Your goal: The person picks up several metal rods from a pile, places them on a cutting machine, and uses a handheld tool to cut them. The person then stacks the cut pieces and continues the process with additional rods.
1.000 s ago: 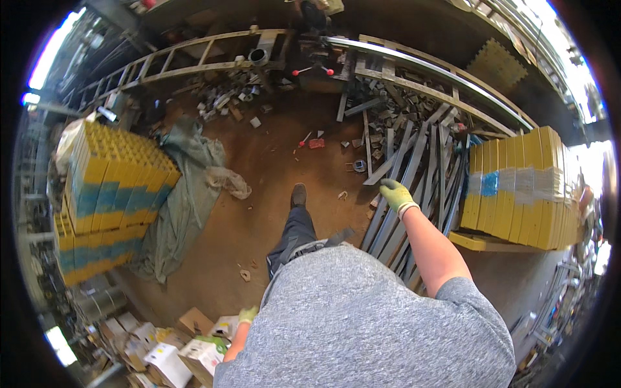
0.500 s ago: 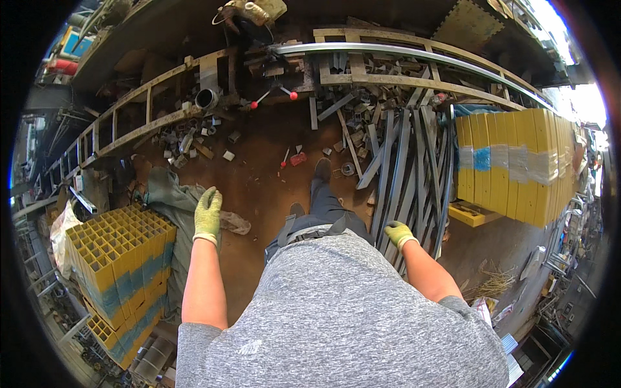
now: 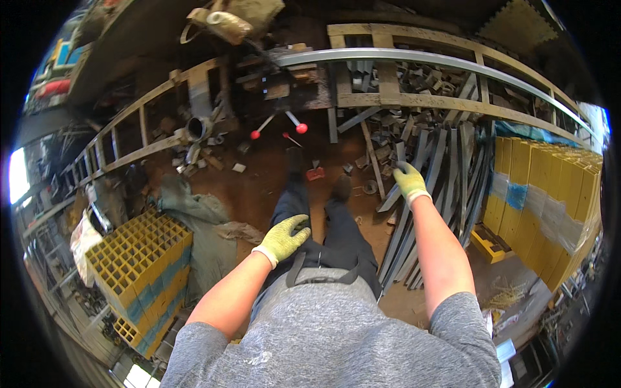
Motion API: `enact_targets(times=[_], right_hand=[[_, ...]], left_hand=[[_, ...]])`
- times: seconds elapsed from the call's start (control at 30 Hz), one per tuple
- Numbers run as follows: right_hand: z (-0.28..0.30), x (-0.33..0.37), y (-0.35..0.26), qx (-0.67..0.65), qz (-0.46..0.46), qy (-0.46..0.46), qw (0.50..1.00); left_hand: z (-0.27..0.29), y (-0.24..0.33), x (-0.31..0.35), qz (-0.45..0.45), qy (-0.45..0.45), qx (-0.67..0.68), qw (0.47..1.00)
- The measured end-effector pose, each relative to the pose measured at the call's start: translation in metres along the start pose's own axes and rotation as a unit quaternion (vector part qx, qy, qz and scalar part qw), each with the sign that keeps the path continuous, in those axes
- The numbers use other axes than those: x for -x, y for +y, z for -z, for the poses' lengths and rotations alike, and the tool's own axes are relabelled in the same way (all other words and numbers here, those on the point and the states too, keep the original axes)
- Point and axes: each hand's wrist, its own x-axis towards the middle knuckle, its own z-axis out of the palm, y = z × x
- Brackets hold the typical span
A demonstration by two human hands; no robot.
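Note:
Both my hands wear yellow-green work gloves. My left hand (image 3: 283,239) hangs in front of my thigh, thumb apart from loosely bent fingers, holding nothing. My right hand (image 3: 410,181) reaches forward above the floor, near the upper ends of a heap of long grey metal bars (image 3: 446,174); it looks loosely open, with nothing visible in it. Ahead of me, lever handles with red ball knobs (image 3: 301,128) stick out from a dark machine. A long silvery metal profile (image 3: 440,57) lies along the wooden-looking frame (image 3: 427,101) at the far right.
Bundled yellow square tubes (image 3: 139,258) are stacked at left beside a grey-green sheet (image 3: 207,226). Another yellow wrapped stack (image 3: 543,200) stands at right. Metal offcuts (image 3: 414,77) pile up under the frame, and a small red object (image 3: 315,174) lies on the brown floor.
I have stepped forward toward the machine. My left hand has swung inward to my thigh, and my right hand has moved forward from beside my hip.

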Motion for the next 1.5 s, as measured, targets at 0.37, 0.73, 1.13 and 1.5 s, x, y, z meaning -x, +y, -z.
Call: enact_targets(times=[0.37, 0.73, 1.13, 1.5], right_hand=[[-0.172, -0.311, 0.005, 0.164, -0.092, -0.033, 0.982], [-0.236, -0.597, 0.08, 0.28, 0.212, 0.162, 0.922], [-0.271, -0.614, 0.175, 0.233, 0.266, 0.197, 0.914], [-0.233, -0.283, 0.181, -0.333, -0.368, 0.194, 0.846]], left_hand=[[0.019, -0.12, -0.446, 0.094, 0.102, 0.186, 0.973], [-0.012, -0.248, -0.834, -0.04, 0.206, -0.114, 0.971], [-0.058, -0.273, -0.959, -0.142, 0.216, 0.151, 0.954], [-0.085, -0.221, -0.61, 0.148, 0.024, 0.227, 0.962]])
